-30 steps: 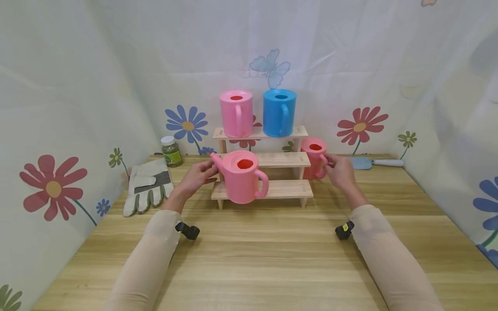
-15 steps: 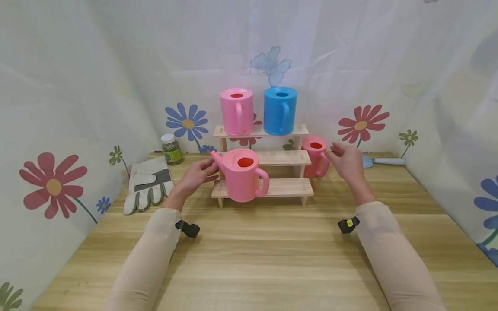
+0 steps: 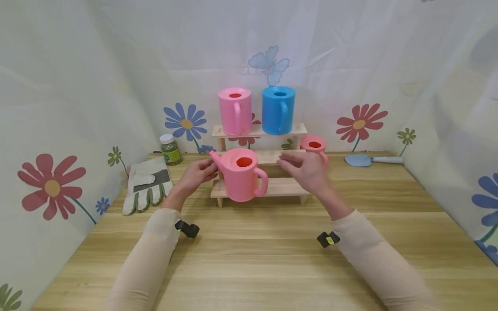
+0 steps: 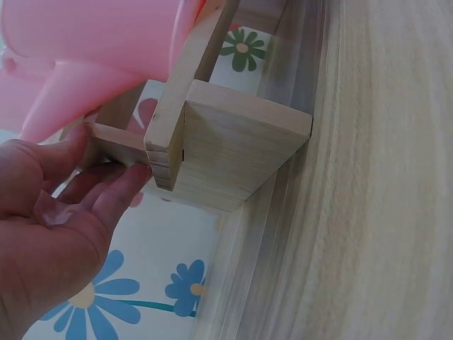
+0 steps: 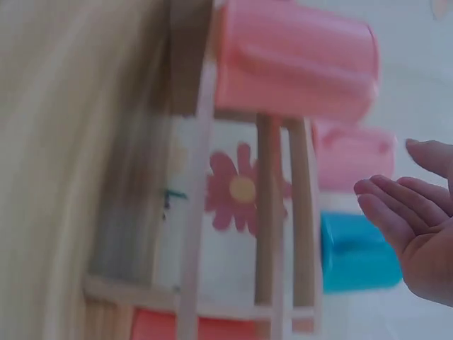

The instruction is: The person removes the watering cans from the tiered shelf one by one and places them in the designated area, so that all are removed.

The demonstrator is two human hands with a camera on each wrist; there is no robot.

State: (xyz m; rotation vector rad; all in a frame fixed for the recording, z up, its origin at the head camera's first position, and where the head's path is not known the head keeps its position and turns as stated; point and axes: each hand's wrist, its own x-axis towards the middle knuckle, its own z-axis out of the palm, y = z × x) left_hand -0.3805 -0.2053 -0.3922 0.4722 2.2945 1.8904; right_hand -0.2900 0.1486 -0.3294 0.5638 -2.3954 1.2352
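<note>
My left hand [image 3: 198,175] is at the stand's left end, just under the spout of a pink watering can [image 3: 240,179] on the bottom step. In the left wrist view its thumb and fingers [image 4: 120,191] hold the end of a board of the wooden stand [image 4: 233,134]. My right hand [image 3: 309,170] hovers in front of the stand's right part, fingers extended, holding nothing. Behind it, a reddish-pink watering can [image 3: 313,142] stands beside the stand, partly hidden. On the top step are a pink watering can [image 3: 235,112] and a blue watering can [image 3: 278,111].
On the left lie work gloves [image 3: 148,183], with a white-lidded jar [image 3: 170,150] behind them. A trowel [image 3: 359,160] lies at the back right. Flower-printed curtain [image 3: 179,52] surrounds the wooden table [image 3: 253,259].
My right hand has let go of the reddish-pink can's handle and swung left in front of the stand. The left hand stays in place.
</note>
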